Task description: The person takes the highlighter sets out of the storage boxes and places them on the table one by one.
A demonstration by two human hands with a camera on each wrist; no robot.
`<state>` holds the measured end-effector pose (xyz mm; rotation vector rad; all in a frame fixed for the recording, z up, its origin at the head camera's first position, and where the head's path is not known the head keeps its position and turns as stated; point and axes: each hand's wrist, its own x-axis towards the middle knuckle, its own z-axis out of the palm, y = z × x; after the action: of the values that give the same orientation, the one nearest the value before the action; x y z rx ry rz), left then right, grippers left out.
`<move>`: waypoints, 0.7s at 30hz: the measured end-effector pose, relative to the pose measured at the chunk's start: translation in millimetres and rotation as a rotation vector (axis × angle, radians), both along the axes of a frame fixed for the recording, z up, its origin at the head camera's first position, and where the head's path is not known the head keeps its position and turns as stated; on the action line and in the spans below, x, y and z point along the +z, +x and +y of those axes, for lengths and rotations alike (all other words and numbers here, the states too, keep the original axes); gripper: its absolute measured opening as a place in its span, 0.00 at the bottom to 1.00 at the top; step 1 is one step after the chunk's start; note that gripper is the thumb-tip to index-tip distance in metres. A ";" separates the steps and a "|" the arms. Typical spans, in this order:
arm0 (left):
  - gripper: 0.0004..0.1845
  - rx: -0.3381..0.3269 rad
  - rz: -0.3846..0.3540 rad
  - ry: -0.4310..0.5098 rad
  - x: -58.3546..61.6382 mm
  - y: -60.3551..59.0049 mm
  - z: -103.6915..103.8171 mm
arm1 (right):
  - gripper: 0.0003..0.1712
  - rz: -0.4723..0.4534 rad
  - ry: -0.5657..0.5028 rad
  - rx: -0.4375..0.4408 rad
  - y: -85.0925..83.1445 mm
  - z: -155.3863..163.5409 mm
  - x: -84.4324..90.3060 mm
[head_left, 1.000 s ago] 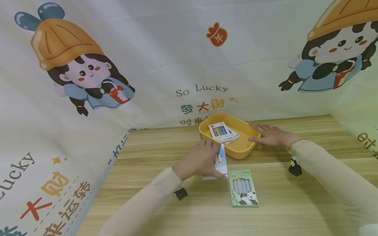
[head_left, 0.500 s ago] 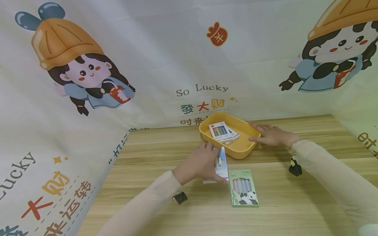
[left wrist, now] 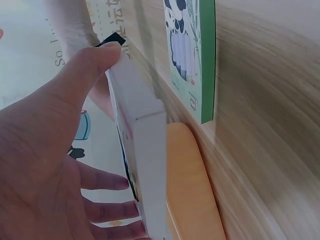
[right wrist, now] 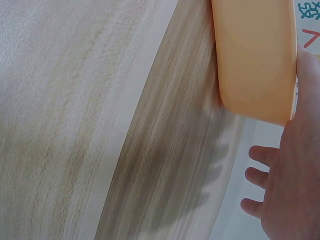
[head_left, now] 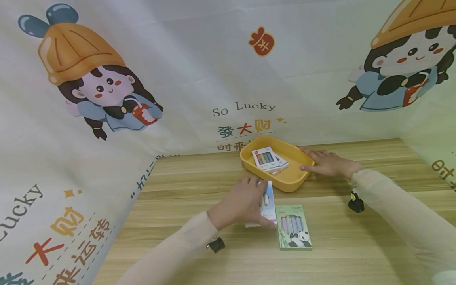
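In the head view, my left hand (head_left: 239,204) grips a flat blue-and-white box (head_left: 268,202) by its edges. In the left wrist view, my thumb lies at one end and my fingers spread along the far face of that box (left wrist: 150,150), which looks tilted. Just right of it, a green box (head_left: 293,227) printed with a panda and coloured sticks lies flat on the table. My right hand (head_left: 329,163) rests on the right end of a yellow basket (head_left: 285,185), its thumb at the rim. Three fingertips (right wrist: 257,177) show apart from the basket in the right wrist view.
Inside the basket, at its left end, lie small white boxes (head_left: 265,159) of coloured sticks, partly overlapping. The basket stands close to a printed cloth (head_left: 192,79) that hangs behind the wooden table (head_left: 192,174). Another cloth panel stands at each side.
My left hand and the blue-and-white box have shifted slightly toward me, away from the basket. My right hand, the basket and the green box have stayed in place.
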<state>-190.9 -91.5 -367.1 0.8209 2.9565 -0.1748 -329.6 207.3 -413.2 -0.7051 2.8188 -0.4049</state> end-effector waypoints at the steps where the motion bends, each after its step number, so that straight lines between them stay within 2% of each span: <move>1: 0.68 0.000 0.005 -0.005 -0.1 0.7 0.2 | 0.50 0.001 0.000 0.000 0.0 0.0 0.0; 8: 0.67 0.001 0.026 -0.022 -0.7 4.9 0.9 | 0.50 0.003 0.006 0.001 0.8 -0.1 0.0; 21: 0.66 -0.006 0.012 -0.020 -7.7 10.6 0.1 | 0.50 0.003 -0.002 0.001 -1.4 0.6 -1.6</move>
<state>-180.3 -91.5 -374.8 0.8287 2.9588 -0.2099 -331.0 207.9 -414.8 -0.7073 2.8211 -0.4075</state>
